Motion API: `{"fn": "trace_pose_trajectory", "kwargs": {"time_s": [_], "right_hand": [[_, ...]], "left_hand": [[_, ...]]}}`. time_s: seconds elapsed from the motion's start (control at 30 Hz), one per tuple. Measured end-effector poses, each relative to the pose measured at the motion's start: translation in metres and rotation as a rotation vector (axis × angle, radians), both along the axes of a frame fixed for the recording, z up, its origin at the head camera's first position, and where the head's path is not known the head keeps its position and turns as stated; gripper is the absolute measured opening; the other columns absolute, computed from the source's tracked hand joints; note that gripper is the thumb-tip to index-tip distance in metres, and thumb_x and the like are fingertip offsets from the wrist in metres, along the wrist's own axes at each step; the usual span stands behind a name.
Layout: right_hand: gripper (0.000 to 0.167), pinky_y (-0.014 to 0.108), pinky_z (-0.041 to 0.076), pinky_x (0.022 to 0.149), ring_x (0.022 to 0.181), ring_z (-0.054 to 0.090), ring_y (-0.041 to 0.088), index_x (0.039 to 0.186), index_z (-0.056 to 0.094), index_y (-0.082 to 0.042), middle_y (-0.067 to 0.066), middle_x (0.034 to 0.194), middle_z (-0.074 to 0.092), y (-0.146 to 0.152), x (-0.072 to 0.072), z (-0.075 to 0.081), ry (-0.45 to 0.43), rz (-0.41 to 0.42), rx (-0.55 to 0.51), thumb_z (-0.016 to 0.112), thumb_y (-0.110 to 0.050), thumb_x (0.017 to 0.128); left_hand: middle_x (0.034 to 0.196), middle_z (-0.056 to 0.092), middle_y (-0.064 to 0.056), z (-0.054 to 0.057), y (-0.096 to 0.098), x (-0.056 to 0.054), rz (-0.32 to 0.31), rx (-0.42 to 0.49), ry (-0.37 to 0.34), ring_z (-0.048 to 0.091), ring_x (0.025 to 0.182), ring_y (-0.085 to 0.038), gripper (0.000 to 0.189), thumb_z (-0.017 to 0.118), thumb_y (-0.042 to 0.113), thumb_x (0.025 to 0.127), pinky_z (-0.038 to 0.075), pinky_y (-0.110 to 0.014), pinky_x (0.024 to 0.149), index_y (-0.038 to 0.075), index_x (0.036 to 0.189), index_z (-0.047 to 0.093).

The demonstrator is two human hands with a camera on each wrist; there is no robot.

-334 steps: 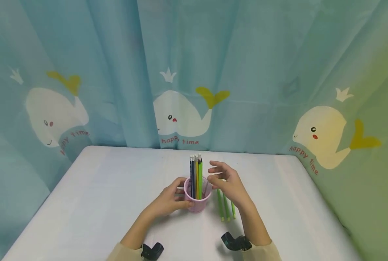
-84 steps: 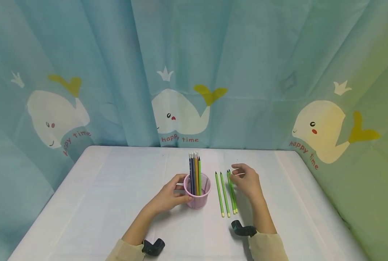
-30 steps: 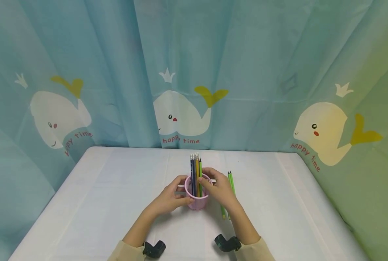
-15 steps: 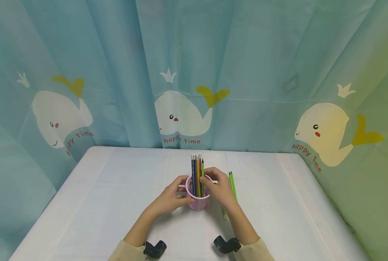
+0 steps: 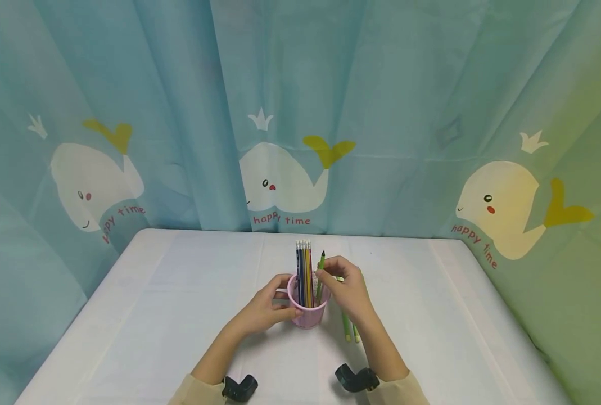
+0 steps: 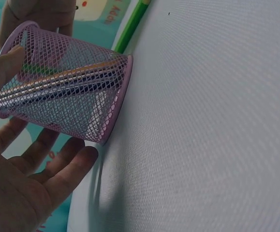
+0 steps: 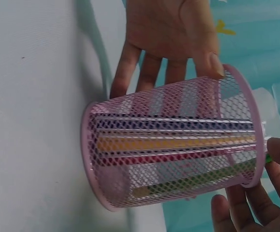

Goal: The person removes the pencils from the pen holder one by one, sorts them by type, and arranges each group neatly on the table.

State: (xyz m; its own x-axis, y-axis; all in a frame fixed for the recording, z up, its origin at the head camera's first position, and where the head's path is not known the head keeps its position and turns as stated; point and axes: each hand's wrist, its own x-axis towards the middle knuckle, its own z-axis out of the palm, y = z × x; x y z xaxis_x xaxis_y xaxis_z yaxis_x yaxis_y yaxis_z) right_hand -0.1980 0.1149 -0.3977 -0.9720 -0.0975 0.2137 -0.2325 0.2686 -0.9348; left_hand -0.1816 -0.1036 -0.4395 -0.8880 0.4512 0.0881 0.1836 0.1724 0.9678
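Observation:
A pink mesh pencil cup [image 5: 307,319] stands upright on the table. My left hand [image 5: 260,309] holds it from the left, thumb at the near side of the rim and fingers around the far side. My right hand [image 5: 349,288] is over the cup's right rim and pinches a green pencil [image 5: 322,262] near its dark tip. This pencil leans right, apart from the others, and the right wrist view shows its lower end inside the mesh, above the cup's base. Dark, yellow and red pencils [image 7: 178,140] stand bunched in the cup, eraser ends up.
Green pencils [image 5: 346,327] lie on the white table [image 5: 204,270] right of the cup, partly hidden by my right hand and forearm. A blue-green curtain [image 5: 391,112] with whale prints hangs behind the far edge. Black camera mounts [image 5: 357,378] sit at both wrists.
Earlier my right hand was over the green pencils on the table, then came to the cup. Since half a second ago, the pinched green pencil has shifted right, away from the bunch. The left hand stays.

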Motion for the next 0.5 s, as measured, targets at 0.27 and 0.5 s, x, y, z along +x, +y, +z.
{"fn": "trace_pose_trajectory", "kwargs": {"time_s": [0.27,0.5], "right_hand": [[0.012,0.045,0.047,0.097,0.102,0.061,0.021,0.103,0.068,-0.005,0.009,0.103,0.069,0.003,0.004,0.013,-0.013,0.014,-0.013,0.068,-0.011,0.094],[0.016,0.041,0.048,0.098,0.106,0.062,0.021,0.105,0.066,-0.006,0.012,0.111,0.068,0.013,0.001,0.011,0.003,0.04,-0.081,0.068,-0.017,0.095]], "left_hand": [[0.137,0.052,-0.016,-0.002,0.0,0.0,0.014,-0.003,-0.004,0.059,0.12,-0.036,0.068,0.079,0.016,0.085,0.057,-0.035,0.094,0.012,0.143,0.042],[0.138,0.052,-0.017,-0.002,0.001,-0.001,0.01,-0.014,-0.006,0.059,0.121,-0.036,0.068,0.079,0.018,0.086,0.057,-0.032,0.093,0.011,0.143,0.042]]}}
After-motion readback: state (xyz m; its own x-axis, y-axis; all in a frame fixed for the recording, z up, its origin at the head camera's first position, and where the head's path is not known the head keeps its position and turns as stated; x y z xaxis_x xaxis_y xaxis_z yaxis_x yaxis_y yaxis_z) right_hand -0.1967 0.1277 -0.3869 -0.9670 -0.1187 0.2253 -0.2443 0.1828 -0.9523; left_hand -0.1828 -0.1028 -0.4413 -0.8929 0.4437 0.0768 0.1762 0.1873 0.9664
